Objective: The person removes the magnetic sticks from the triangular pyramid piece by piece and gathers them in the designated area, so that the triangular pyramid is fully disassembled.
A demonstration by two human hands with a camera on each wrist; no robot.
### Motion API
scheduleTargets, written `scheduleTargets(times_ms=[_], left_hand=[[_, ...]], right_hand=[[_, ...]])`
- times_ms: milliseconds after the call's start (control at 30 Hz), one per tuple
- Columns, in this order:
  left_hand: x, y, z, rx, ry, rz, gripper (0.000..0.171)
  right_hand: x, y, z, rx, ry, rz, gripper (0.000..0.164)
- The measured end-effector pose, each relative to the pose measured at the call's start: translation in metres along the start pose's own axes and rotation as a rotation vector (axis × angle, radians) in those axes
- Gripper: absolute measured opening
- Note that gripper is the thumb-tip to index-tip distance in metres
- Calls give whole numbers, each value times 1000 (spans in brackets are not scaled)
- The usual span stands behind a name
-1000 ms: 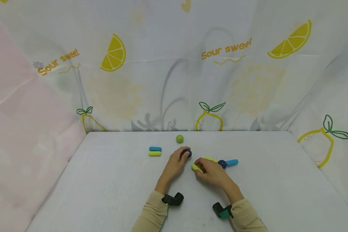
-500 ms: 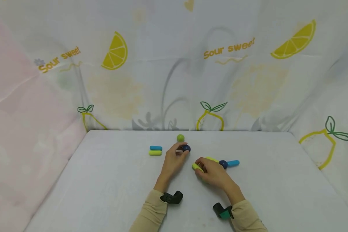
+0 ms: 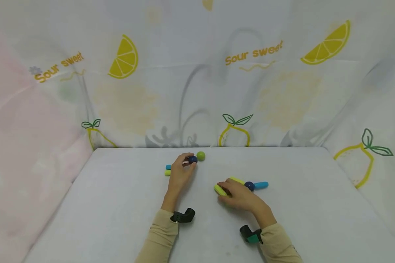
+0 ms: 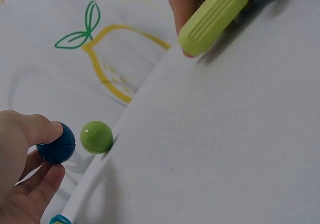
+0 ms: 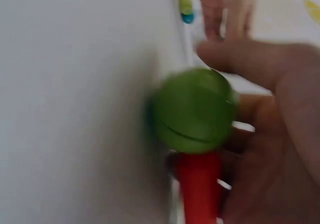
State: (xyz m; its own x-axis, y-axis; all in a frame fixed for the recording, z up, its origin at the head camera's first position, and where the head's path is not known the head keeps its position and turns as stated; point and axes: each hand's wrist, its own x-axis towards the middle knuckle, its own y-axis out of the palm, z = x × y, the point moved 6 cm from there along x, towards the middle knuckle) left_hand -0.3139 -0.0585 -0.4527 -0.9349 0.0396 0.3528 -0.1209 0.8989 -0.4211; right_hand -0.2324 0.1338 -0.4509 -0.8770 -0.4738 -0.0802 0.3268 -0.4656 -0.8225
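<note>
At the back of the table my left hand (image 3: pixel 179 175) pinches a dark blue ball (image 3: pixel 192 159) between thumb and fingers. Just right of it sits a loose green ball (image 3: pixel 201 156), with a narrow gap showing in the left wrist view. My right hand (image 3: pixel 241 196) grips a joined piece of sticks and balls, its fingers at a ridged yellow-green stick (image 3: pixel 219 190). The right wrist view, blurred, shows a green ball (image 5: pixel 195 112) joined to a red stick (image 5: pixel 201 184) beside the palm. Past the knuckles show another yellow-green stick (image 3: pixel 237 180), a second dark blue ball (image 3: pixel 249 186) and a blue stick (image 3: pixel 261 185).
Left of my left hand lie a blue stick (image 3: pixel 168 167) and a yellow-green stick (image 3: pixel 167 173), partly covered by the hand. A white table (image 3: pixel 118 212) ends at a lemon-printed cloth (image 3: pixel 164 91) behind. Both wrists wear black cameras.
My left hand has carried the dark blue ball back and to the left, beside the loose green ball, and now overlaps the two loose sticks. My right hand stays nearly in place.
</note>
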Motion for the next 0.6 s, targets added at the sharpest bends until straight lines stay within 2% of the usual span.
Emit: scheduleTargets(times_ms=[133, 267, 400, 600], left_hand=[[6, -4, 3, 74, 16, 14, 33], [14, -7, 3, 147, 25, 37, 32], [23, -7, 1, 218, 45, 72, 29], [34, -3, 7, 313, 30, 112, 28]], right_hand=[[-6, 1, 0, 36, 12, 137, 67], [-8, 1, 1, 77, 9, 193, 74], [-7, 1, 0, 77, 13, 185, 70], [-4, 1, -4, 48, 2, 122, 62]])
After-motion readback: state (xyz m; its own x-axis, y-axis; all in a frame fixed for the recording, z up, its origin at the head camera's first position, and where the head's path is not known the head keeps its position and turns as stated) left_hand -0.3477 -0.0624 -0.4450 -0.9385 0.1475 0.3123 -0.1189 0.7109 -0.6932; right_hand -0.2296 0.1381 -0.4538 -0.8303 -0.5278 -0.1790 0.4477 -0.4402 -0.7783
